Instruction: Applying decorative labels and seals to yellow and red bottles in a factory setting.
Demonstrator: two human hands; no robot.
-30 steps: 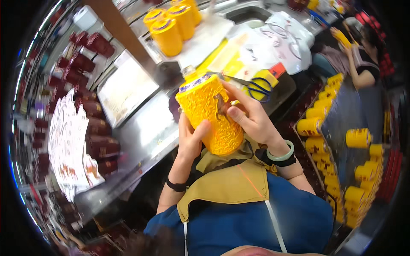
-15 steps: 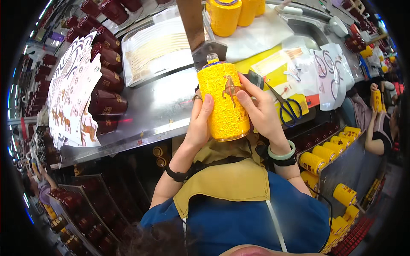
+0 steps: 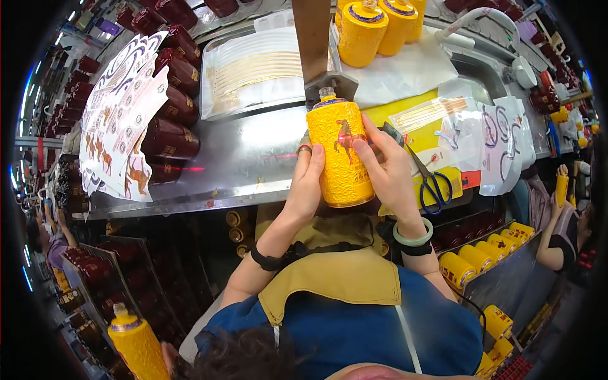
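Both hands [image 3: 345,174] grip a yellow bottle [image 3: 341,155] above a cluttered steel workbench [image 3: 253,158] among stocked shelves [image 3: 126,266].

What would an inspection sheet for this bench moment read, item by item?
Surface: steel bench, shiny, partly covered.
Job's things: yellow bottle with a red horse figure, upright, held between both hands.
Clutter: scissors, clear sticker sheets, tray of gold strips, dark red bottles, horse sticker sheets, more yellow bottles.
Hands: left hand and right hand grip the bottle's sides.
Cables: nothing seen.
Surroundings: racks of yellow bottles; another person at right.
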